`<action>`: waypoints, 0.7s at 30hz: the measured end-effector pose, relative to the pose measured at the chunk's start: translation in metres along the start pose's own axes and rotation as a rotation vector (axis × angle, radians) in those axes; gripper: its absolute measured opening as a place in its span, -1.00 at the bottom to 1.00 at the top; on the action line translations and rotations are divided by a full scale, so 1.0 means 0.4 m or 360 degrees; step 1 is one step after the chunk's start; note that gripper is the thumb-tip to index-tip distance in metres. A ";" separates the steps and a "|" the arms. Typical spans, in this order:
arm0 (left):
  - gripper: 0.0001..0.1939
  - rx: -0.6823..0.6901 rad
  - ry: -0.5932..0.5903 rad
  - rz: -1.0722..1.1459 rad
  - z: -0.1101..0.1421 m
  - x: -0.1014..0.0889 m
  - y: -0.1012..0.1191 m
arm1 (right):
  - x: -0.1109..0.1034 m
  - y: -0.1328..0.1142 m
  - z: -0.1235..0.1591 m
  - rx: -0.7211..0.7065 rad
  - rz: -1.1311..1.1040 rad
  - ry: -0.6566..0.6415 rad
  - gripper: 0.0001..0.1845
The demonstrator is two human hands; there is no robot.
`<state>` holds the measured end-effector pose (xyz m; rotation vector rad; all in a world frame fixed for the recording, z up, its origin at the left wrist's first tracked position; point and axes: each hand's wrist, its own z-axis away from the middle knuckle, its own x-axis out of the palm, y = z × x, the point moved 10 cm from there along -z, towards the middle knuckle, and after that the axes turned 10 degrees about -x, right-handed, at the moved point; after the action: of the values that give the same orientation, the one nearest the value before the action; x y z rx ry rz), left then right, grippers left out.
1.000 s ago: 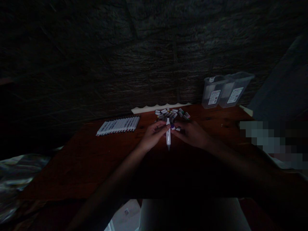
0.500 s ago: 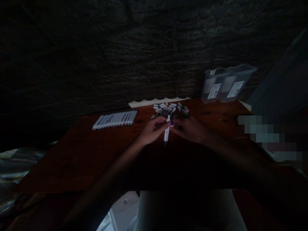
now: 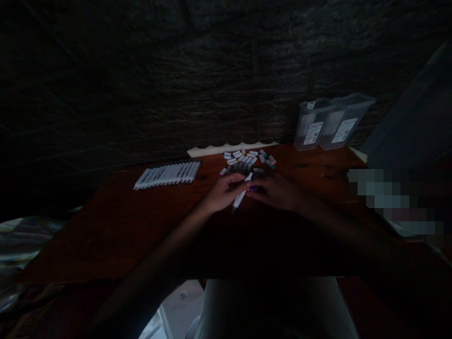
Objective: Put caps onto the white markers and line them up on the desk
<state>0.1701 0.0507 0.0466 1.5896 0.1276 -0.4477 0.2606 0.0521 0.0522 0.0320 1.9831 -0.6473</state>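
My left hand (image 3: 226, 191) is closed on a white marker (image 3: 240, 199), which slants with its dark end toward me and its pale end up between my hands. My right hand (image 3: 275, 190) is closed beside it, its fingertips around a small purple marker cap (image 3: 253, 188). Just beyond my hands lies a loose pile of short white caps (image 3: 243, 159) with coloured ends, green, yellow and pink among them. To the left, a row of white markers (image 3: 168, 174) lies side by side on the wooden table (image 3: 116, 221).
Two clear plastic containers (image 3: 307, 127) with labels stand at the back right. A pale strip with a wavy edge (image 3: 219, 149) lies along the dark stone-like wall (image 3: 219, 84). A pixelated patch covers the right side. The scene is dim.
The marker in my left hand has tilted, its dark lower end swinging to the left. The purple cap has shifted slightly down, still in my right fingers.
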 end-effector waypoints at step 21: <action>-0.61 -0.0153 0.0587 0.0399 -0.003 -0.148 -0.044 | -0.088 0.061 0.012 0.0242 0.0066 0.0428 -0.79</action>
<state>0.1100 0.0646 0.0515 1.5551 0.2238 0.0489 0.2891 0.0795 0.0693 0.2643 2.1791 -0.7998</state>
